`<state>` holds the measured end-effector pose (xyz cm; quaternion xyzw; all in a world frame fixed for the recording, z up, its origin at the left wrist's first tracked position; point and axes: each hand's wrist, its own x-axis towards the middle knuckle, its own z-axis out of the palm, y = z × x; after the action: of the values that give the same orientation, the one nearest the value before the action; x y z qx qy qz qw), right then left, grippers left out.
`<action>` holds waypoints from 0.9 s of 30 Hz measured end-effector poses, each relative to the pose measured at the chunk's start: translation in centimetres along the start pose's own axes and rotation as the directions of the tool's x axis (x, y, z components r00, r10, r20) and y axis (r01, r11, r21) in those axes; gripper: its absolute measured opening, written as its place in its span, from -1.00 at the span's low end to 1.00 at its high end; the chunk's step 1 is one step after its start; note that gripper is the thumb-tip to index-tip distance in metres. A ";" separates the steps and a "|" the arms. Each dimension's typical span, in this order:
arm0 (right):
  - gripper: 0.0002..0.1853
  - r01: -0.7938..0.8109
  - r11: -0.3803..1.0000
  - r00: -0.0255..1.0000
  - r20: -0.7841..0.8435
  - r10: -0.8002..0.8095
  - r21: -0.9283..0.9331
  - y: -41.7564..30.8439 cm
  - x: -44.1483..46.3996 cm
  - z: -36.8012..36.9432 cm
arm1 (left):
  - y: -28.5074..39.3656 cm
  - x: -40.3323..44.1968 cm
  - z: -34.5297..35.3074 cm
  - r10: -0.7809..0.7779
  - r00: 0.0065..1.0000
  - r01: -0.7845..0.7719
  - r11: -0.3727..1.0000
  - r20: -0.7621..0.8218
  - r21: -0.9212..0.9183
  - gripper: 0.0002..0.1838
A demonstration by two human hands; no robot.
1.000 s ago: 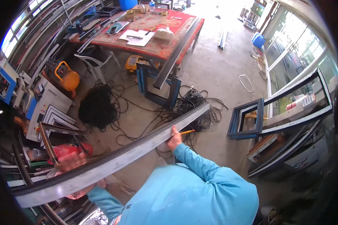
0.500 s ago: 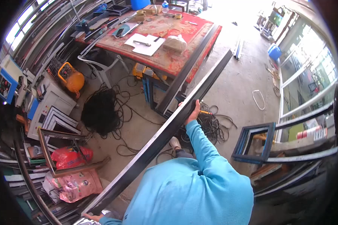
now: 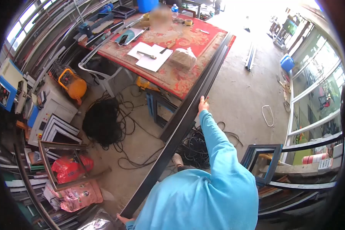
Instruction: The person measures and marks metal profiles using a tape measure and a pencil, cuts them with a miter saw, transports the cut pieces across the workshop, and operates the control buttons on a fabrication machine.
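A long dark profile (image 3: 165, 158) runs diagonally from my body up to the right edge of the red-covered table (image 3: 161, 82). My right hand (image 3: 204, 104) is closed on its right side, near the table corner. At the profile's lower end my left hand (image 3: 123, 219) grips it, partly hidden by the sleeve. Beside the held piece, a second dark profile (image 3: 191, 92) lies along the table edge and juts out towards me. The far end of the held profile is close alongside it; whether they touch I cannot tell.
Black cable coils (image 3: 103, 122) lie on the floor, with more under the profile. A white chair (image 3: 103, 76) and an orange compressor (image 3: 73, 86) stand left. Window frames (image 3: 261, 163) are at the right. Pink and red bags (image 3: 78, 193) lie at the lower left.
The held profile has swung from crosswise to diagonal, turned its dark face up, and its far end has moved to the table edge. My left hand has come onto its near end.
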<state>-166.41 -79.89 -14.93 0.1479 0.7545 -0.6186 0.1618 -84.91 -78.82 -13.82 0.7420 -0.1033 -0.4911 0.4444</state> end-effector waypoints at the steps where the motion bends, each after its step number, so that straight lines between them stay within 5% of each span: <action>1: -0.22 0.098 0.995 0.994 -0.037 -0.099 -0.028 2.0 3.8 1.0 | -0.7 0.7 0.3 -0.071 0.995 0.072 0.997 0.065 -0.007 -0.34; 4: -0.28 0.188 0.945 0.981 -0.006 -0.196 -0.268 -0.3 4.1 1.3 | -4.8 4.4 0.6 -0.073 0.977 0.051 0.993 0.200 0.111 -0.38; 8: -0.17 0.259 0.965 0.965 -0.022 -0.259 -0.031 -2.0 3.4 2.0 | -0.1 -7.1 14.5 -0.297 0.953 0.303 0.941 0.060 -0.150 -0.35; 9: -0.09 0.261 0.957 0.960 0.070 -0.271 0.125 -2.5 2.7 1.7 | -1.6 -5.8 16.3 -0.340 0.915 0.375 0.915 0.215 -0.151 -0.33; 10: -0.09 0.236 0.971 0.969 0.067 -0.238 0.045 -2.6 2.5 1.8 | -2.7 -5.2 18.2 -0.372 0.853 0.446 0.884 0.367 -0.140 -0.30; 12: -0.10 0.331 0.942 0.939 0.077 -0.335 0.061 -2.2 1.6 2.1 | -3.4 -8.4 23.9 -0.503 0.808 0.563 0.812 0.306 -0.154 -0.27; 14: -0.13 0.310 0.945 0.939 0.121 -0.321 0.101 -2.1 0.2 1.5 | -2.2 -13.9 28.8 -0.737 0.573 0.771 0.633 0.359 0.068 -0.32; 16: -0.15 0.327 0.928 0.917 0.179 -0.357 0.176 -1.7 -0.6 1.0 | -2.1 -18.0 31.0 -0.670 0.270 0.348 0.738 0.692 0.578 -0.50; 17: -0.17 0.297 0.917 0.907 0.222 -0.358 0.266 0.4 1.3 1.4 | -1.3 -20.2 31.9 -0.669 0.259 0.345 0.738 0.697 0.580 -0.50; 18: -0.16 0.310 0.910 0.915 0.174 -0.365 0.276 -0.2 -0.4 1.3 | -0.2 -22.5 32.6 -0.486 0.293 -0.131 0.833 0.824 0.538 -0.57; 19: -0.15 0.319 0.885 0.892 0.207 -0.401 0.338 0.4 -0.4 1.4 | 0.2 -23.7 33.2 -0.294 0.217 -0.576 0.731 0.931 0.365 -0.63; 21: -0.11 0.354 0.865 0.879 0.190 -0.438 0.356 1.0 -0.4 1.8 | 0.1 -22.1 34.1 0.208 0.271 -0.852 0.506 0.940 0.134 -0.59; 23: -0.05 0.379 0.895 0.902 0.123 -0.414 0.237 1.9 -0.6 2.7 | -0.1 -18.8 35.1 0.535 0.289 -0.957 0.196 0.794 0.216 -0.52; 26: 0.05 0.387 0.922 0.920 0.072 -0.386 0.001 1.7 -1.7 3.6 | -2.4 -12.4 36.7 0.228 0.728 -0.645 0.548 0.647 0.533 -0.45; 27: 0.05 0.345 0.938 0.937 0.064 -0.343 -0.042 1.2 -1.9 3.6 | -4.3 -10.0 36.8 0.232 0.723 -0.650 0.548 0.650 0.526 -0.45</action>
<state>-163.95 -83.23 -15.83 -0.0079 0.7799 -0.6213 0.0759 -121.30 -90.96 -15.21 0.6424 -0.5932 -0.4502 0.1810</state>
